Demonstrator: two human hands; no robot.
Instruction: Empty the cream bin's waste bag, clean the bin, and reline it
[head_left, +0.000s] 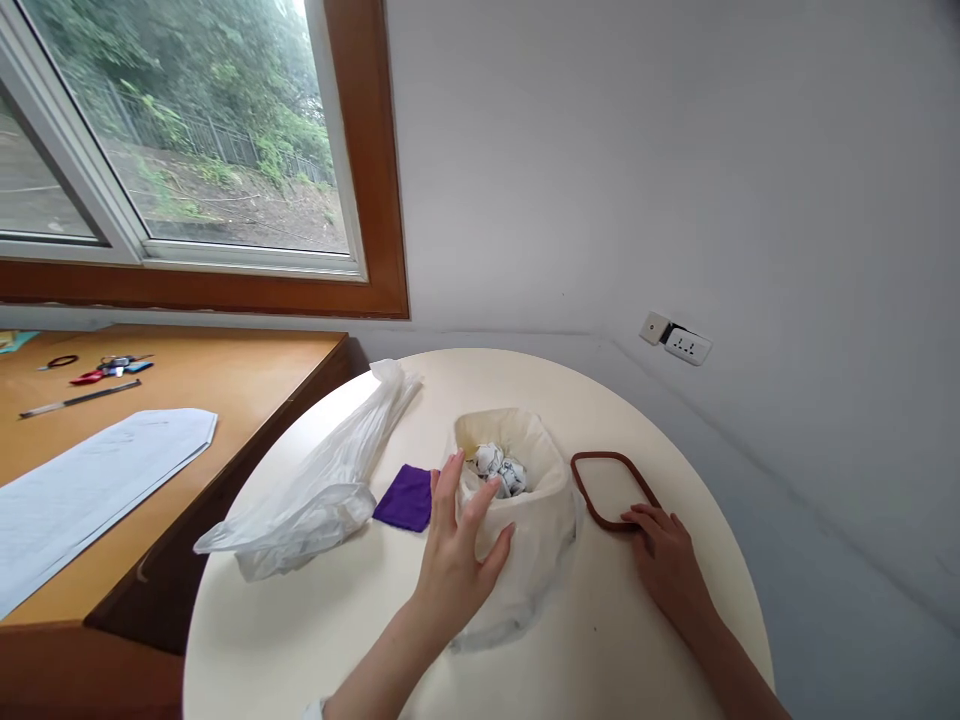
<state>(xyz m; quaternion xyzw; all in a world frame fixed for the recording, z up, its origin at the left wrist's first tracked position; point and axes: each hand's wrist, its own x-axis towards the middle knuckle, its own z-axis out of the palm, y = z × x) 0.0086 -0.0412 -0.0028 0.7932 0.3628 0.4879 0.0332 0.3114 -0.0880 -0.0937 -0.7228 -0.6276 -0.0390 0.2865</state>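
A small waste bin lined with a whitish plastic bag (525, 560) stands on the round table, with crumpled printed paper (501, 470) inside. My left hand (459, 545) is in front of its left side, fingers spread and nothing in them; whether a fingertip touches the bag I cannot tell. To the right of the bin, a brown rounded-rectangular ring (615, 490), like a bin's rim, lies on the tabletop. My right hand (666, 555) has its fingers closed on the ring's near right corner. A folded purple cloth (406, 497) lies left of the bin, partly behind my left hand.
A crumpled translucent plastic bag (330, 490) stretches across the left of the round table (315, 640). Further left is a wooden desk (247, 370) with papers (112, 470), a pen (79, 398) and keys (112, 368). A wall with a socket (688, 346) borders the table.
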